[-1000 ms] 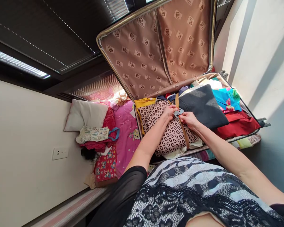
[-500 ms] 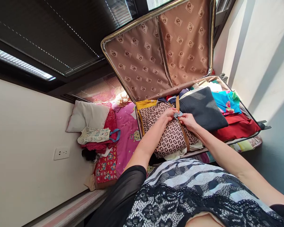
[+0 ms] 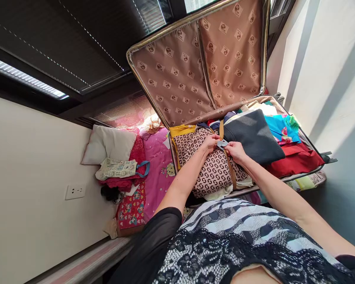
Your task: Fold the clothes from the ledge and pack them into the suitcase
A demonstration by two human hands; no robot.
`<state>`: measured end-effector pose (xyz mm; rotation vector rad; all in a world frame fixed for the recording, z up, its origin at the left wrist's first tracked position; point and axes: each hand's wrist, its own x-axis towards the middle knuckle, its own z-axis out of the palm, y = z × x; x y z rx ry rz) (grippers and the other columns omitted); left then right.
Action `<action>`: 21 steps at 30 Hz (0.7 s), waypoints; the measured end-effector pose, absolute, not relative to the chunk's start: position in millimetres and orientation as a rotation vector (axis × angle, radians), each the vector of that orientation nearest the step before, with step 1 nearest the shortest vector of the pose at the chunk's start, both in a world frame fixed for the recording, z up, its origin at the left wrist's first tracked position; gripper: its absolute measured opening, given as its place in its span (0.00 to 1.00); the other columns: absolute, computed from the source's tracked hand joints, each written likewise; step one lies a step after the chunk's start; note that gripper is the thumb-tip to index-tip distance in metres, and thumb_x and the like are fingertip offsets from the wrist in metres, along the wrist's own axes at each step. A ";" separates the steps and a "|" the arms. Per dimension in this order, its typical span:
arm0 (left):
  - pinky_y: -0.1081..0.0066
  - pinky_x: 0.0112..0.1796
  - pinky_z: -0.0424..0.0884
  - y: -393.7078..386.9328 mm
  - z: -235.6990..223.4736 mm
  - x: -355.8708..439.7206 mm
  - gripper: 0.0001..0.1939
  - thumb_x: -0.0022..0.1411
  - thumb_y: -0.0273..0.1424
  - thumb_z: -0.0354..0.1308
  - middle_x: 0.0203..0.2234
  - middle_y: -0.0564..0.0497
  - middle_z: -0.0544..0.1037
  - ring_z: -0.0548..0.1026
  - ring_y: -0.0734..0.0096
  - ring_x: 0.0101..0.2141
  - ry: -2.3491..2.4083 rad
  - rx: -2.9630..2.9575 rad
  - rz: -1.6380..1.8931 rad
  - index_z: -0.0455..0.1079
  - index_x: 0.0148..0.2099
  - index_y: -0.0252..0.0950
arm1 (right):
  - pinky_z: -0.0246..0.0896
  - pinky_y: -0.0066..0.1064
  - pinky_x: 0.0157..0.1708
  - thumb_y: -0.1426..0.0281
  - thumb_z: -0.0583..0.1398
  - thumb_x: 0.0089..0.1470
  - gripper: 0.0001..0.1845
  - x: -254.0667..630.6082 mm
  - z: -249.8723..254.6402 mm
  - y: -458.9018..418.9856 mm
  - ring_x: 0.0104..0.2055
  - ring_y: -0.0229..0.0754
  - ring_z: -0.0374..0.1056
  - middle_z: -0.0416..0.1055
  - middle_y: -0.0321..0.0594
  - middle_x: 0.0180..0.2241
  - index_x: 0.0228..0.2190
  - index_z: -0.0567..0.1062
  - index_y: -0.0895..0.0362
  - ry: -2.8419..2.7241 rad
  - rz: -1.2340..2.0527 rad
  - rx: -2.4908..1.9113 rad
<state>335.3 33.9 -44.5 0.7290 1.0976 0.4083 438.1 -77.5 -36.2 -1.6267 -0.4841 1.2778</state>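
Both hands meet at a grey buckle (image 3: 222, 144) on the tan luggage straps (image 3: 231, 172) that cross the packed clothes. My left hand (image 3: 212, 142) pinches the buckle's left side, its fingers closed. From the right, my right hand (image 3: 236, 151) grips the other edge between thumb and fingers. Beneath them lies a pink garment with a dark repeated print (image 3: 212, 173). A folded dark grey cloth (image 3: 253, 136) sits just right of the buckle. All this rests in an open suitcase (image 3: 177, 79), its brown patterned lid raised at the back.
Red cloth (image 3: 298, 159) and bright blue clothing (image 3: 282, 128) fill the suitcase's right end; yellow fabric (image 3: 182, 130) shows at its left. Left of it, a pink bedspread (image 3: 156, 173) holds a white pillow (image 3: 111, 144) and a pale bag (image 3: 116, 168). Walls stand on both sides.
The hands stay at the buckle with barely any movement. The camera view has shifted very slightly.
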 end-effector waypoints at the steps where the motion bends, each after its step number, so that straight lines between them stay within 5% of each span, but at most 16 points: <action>1: 0.73 0.35 0.70 33.1 -44.0 335.1 0.16 0.54 0.18 0.75 0.22 0.56 0.74 0.71 0.79 0.23 1.106 0.739 0.396 0.70 0.32 0.31 | 0.48 0.25 0.19 0.55 0.76 0.40 0.29 437.8 -36.3 -77.9 0.19 0.30 0.52 0.61 0.31 0.15 0.19 0.64 0.54 -0.486 1.278 -1.627; 21: 0.71 0.39 0.77 46.2 -43.3 323.6 0.13 0.52 0.11 0.63 0.24 0.56 0.77 0.75 0.78 0.25 0.988 0.937 0.331 0.69 0.35 0.31 | 0.54 0.26 0.23 0.64 0.64 0.53 0.12 447.4 -39.2 -78.4 0.20 0.32 0.54 0.64 0.32 0.19 0.26 0.68 0.55 -0.594 1.248 -1.732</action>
